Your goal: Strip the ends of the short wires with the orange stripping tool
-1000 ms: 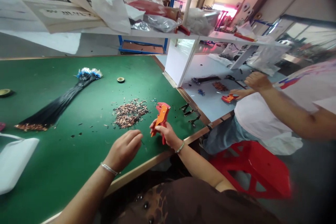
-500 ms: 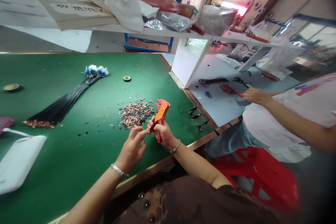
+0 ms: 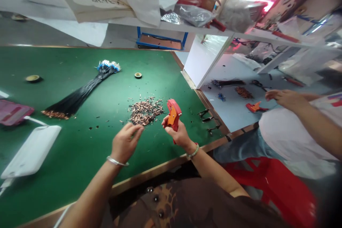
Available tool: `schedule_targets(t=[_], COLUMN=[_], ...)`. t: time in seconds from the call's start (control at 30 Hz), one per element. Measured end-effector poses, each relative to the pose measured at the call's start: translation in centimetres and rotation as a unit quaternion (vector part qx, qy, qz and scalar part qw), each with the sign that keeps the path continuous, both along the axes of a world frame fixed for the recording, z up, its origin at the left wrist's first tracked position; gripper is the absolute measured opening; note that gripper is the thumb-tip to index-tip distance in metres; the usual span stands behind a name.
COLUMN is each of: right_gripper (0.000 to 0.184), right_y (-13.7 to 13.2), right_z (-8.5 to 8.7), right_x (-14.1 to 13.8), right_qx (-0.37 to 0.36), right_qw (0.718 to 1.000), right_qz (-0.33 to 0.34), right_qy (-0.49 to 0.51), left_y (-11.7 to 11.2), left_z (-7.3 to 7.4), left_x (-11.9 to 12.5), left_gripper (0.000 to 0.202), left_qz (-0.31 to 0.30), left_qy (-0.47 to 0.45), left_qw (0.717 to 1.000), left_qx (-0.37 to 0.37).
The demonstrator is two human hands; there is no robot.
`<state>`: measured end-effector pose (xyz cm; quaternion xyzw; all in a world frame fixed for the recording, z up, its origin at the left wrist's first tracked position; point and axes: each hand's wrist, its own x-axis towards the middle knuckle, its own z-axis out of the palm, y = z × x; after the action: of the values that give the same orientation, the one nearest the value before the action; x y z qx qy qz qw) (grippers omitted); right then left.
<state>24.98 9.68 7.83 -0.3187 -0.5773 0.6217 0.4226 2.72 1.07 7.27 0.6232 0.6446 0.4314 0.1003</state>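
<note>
My right hand [image 3: 179, 136] is wrapped round a red and orange wire stripper [image 3: 174, 114], held upright with its head pointing away from me. My left hand [image 3: 127, 140] is in a pinch at the near edge of a pile of short copper and black wire pieces [image 3: 145, 111]; what its fingertips hold, if anything, is too small to make out. The two hands are apart. Further left lies a bundle of black wires [image 3: 85, 91], with blue and white ends at the far side and copper-coloured ends at the near side.
A white power bank [image 3: 32, 151] and a pink case [image 3: 16, 112] lie left on the green table [image 3: 88, 160]. Two small round dishes, one a tape-like ring [image 3: 138, 75], stand further back. At right, a co-worker's hand [image 3: 284, 98] hovers near another wire stripper [image 3: 256, 107]. A white shelf [image 3: 171, 24] crosses above.
My left hand has moved left, away from the wire stripper. My right hand has turned the tool slightly. The co-worker's tool now lies on the table. The view has shifted left.
</note>
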Motion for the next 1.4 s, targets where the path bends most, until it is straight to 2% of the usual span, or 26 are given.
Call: schedule_targets(t=[0.1, 0.17, 0.3, 0.43, 0.5, 0.6, 0.73, 0.83, 0.93, 1.07, 1.2, 1.4], right_gripper=[0.043, 0.046, 0.047, 0.042, 0.044, 0.057, 0.075, 0.072, 0.07, 0.069, 0.064, 0.067], right_y=[0.4, 0.4, 0.8, 1.6, 1.9, 2.0, 1.6, 1.3, 1.1, 1.1, 1.3, 1.9], right_z=[-0.4, -0.9, -1.3, -1.0, -0.9, -0.8, -1.0, -1.4, -1.8, -2.0, -2.2, -2.5], right_x=[1.9, 2.5, 2.6, 2.8, 2.8, 2.4, 1.5, 1.0, 0.7, 0.4, 0.0, -0.4], right_qx=[-0.039, -0.066, -0.087, -0.073, -0.08, -0.121, -0.156, -0.185, -0.224, -0.269, -0.271, -0.274], right_qw=[0.995, 0.988, 0.976, 0.964, 0.962, 0.962, 0.956, 0.948, 0.939, 0.929, 0.925, 0.92], right_qz=[0.064, 0.099, 0.158, 0.212, 0.217, 0.223, 0.247, 0.258, 0.259, 0.253, 0.262, 0.279], right_qy=[-0.062, -0.095, -0.124, -0.145, -0.142, -0.103, -0.038, -0.002, 0.018, 0.034, 0.043, 0.015], left_y=[0.1, 0.4, 1.0, 1.4, 1.7, 2.4, 3.4, 3.7, 3.7, 3.5, 3.5, 3.4], left_z=[0.7, 1.0, 0.8, -0.1, -0.3, 0.0, 0.7, 0.5, -0.4, -1.4, -1.8, -1.8], left_x=[-2.8, -3.8, -4.0, -3.6, -3.5, -3.4, -3.0, -2.7, -2.6, -2.8, -2.9, -3.2], left_gripper=[0.031, 0.03, 0.027, 0.022, 0.019, 0.021, 0.022, 0.022, 0.024, 0.022, 0.021, 0.021], left_qz=[0.036, 0.039, 0.011, 0.017, 0.008, -0.016, -0.026, -0.006, 0.01, 0.003, -0.006, -0.005], left_qy=[0.017, 0.028, 0.052, 0.101, 0.12, 0.143, 0.163, 0.169, 0.168, 0.174, 0.193, 0.219], left_qw=[0.999, 0.998, 0.996, 0.987, 0.981, 0.975, 0.975, 0.975, 0.975, 0.973, 0.969, 0.965], left_qx=[0.029, 0.044, 0.071, 0.126, 0.152, 0.172, 0.148, 0.142, 0.147, 0.151, 0.154, 0.145])
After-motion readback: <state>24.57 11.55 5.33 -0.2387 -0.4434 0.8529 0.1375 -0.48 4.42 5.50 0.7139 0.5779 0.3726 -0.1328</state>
